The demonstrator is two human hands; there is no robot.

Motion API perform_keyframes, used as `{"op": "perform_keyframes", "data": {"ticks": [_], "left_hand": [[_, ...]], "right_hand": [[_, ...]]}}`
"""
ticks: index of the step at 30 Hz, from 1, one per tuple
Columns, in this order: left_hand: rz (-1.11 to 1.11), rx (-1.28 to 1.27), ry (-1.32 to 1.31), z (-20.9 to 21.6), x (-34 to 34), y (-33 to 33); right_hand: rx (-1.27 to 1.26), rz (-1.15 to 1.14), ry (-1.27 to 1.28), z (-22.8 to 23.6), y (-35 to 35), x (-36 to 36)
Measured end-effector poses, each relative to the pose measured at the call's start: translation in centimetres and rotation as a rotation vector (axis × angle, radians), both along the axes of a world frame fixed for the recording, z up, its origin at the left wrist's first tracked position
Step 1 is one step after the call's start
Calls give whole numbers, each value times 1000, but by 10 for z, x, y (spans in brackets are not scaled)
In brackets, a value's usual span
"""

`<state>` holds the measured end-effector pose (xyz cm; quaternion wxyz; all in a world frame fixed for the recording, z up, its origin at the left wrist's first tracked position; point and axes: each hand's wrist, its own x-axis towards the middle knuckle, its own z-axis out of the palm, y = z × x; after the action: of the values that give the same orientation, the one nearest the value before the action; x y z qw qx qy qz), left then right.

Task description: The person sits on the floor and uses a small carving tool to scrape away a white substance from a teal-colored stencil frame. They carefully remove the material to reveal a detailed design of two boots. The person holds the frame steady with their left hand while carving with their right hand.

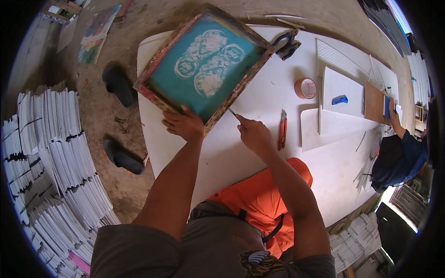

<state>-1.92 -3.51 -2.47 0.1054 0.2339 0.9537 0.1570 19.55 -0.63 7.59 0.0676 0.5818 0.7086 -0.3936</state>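
Head view: left hand [183, 125] is gripping the near edge of the screen-printing frame [204, 65] – fingers curled over the wooden rail, thumb on top. Frame is lying on the white table [222, 157], its far end tilted up, long axis running from near-left to far-right, teal mesh with pale round designs facing up.

Right hand [252, 134] is pinching a thin stick-like tool [232, 112] – fingers closed tight on it, tip pointing up-left and touching the frame's near-right rail at its lower corner.

Red utility knife [282, 129] is lying just right of that hand, long axis roughly toward and away from the person. Tape roll [305, 88] and black clamp [287, 44] are sitting farther out. Another person in a dark blue shirt [398, 157] is working at the right edge.
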Motion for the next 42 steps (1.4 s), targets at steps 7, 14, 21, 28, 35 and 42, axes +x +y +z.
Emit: {"op": "perform_keyframes", "data": {"ticks": [7,14,21,28,35,42], "left_hand": [[5,1,-11,-1,2,1],[39,-3,-35,10,0,5],[65,1,9,-2,-1,3],[59,-4,29,-11,-1,1],[71,0,21,-11,-1,4],[65,-20,48,-11,0,3]], "right_hand": [[-183,-208,144,-20,-6,8],[120,-8,45,-33,-13,15],[-713,-617,605,-32,6,24],[-930,-876,811,-25,-4,23],[70,-108,202,-15,-48,-7],[146,-67,-1,-7,-44,-25]]}}
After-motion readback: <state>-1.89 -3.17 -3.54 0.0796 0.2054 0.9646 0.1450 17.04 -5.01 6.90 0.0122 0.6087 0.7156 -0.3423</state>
